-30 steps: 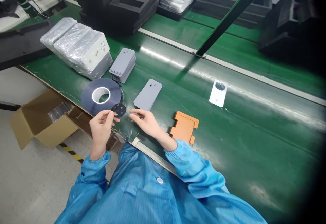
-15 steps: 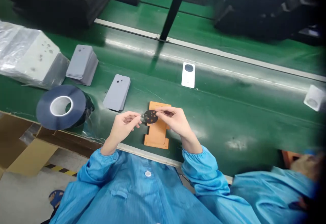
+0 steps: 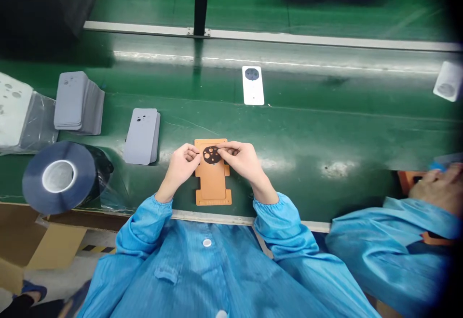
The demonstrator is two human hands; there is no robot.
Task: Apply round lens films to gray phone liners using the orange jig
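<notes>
A thin black disc with several round holes [image 3: 207,160] lies over the upper part of an orange phone-shaped fixture [image 3: 212,183]. My right hand [image 3: 241,160] pinches the disc's right edge between thumb and fingers. At the left edge, my left hand [image 3: 182,165] is closed with thumb and fingertips together; a clear tab there is too small to make out now. Left of the fixture rests a short stack of grey phone-shaped sheets [image 3: 139,137]. Beyond it on the bench is a white plate with a dark round patch [image 3: 253,91].
A taller grey stack [image 3: 70,101], a wrapped white stack [image 3: 14,111] and a big roll of film [image 3: 32,178] stand at left. Another white plate [image 3: 447,82] lies far right. A co-worker's hand [image 3: 437,190] rests near another orange piece. A dark post [image 3: 200,5] rises behind.
The disc has come down flatter over the fixture's upper part, both hands moving with it. My view has turned, and the co-worker's hand shows more clearly.
</notes>
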